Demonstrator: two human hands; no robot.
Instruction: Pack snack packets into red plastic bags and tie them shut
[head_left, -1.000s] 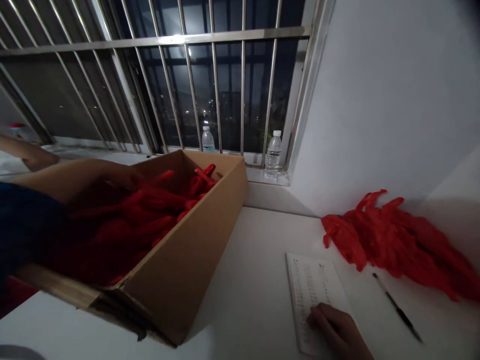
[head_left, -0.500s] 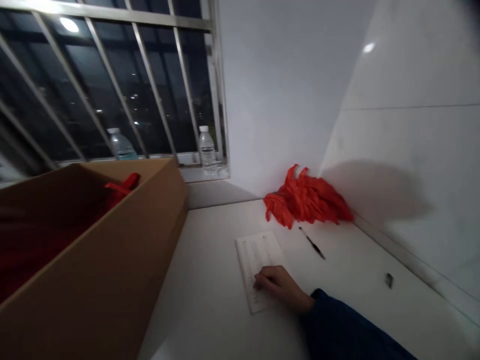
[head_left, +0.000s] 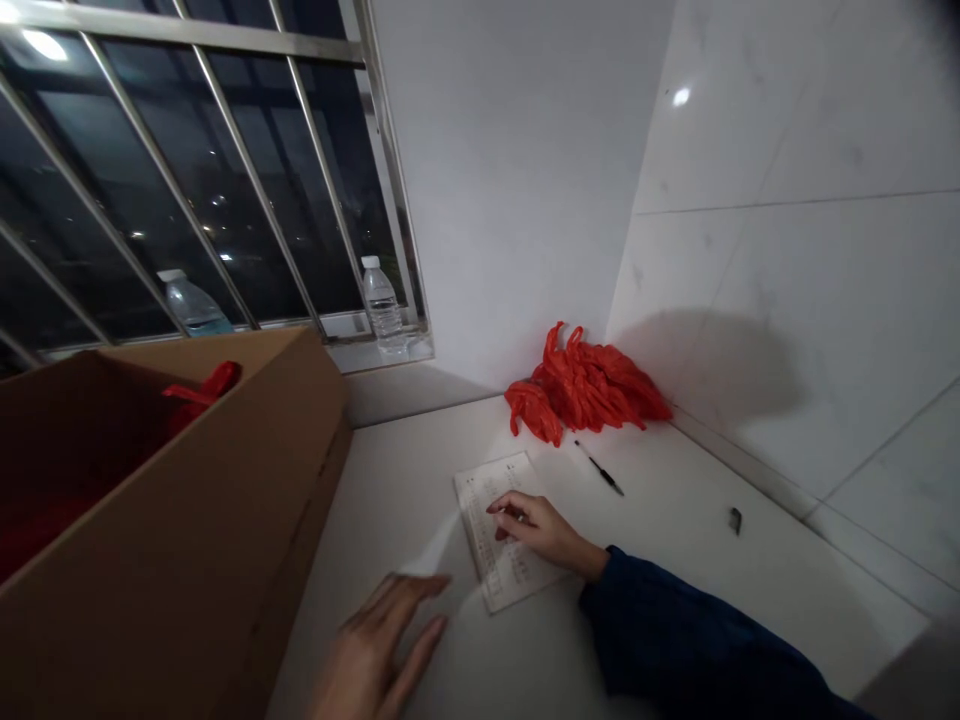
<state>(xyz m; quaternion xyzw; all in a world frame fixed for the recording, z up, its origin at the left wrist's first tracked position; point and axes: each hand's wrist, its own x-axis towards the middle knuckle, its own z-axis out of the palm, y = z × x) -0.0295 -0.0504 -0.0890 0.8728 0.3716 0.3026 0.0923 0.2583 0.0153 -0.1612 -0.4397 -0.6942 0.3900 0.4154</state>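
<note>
A sheet of paper point(head_left: 480, 560) with rows of handwriting lies on the white tabletop. Over its middle is my right hand point(head_left: 544, 530), its fingers loosely bent and apart, with no object clearly seen in them. My left hand point(head_left: 382, 645), slightly blurred, hovers to the left of the paper's lower part, thumb and fingers stretched and apart, holding nothing. Beyond the paper's right side lies a black pen point(head_left: 600, 468). Crumpled red plastic bags point(head_left: 592, 380) are heaped at the back, against the wall.
On the left stands a tall open cardboard box point(head_left: 247, 480) with red material inside. Two water bottles, one clear point(head_left: 384, 308) and one bluish point(head_left: 193, 303), are by the barred window. A small dark object point(head_left: 735, 520) lies on the tabletop point(head_left: 675, 560) near the right wall.
My left hand has come into view from below. My right hand's fingers have loosened and extended over the paper. The whole view has turned slightly right.
</note>
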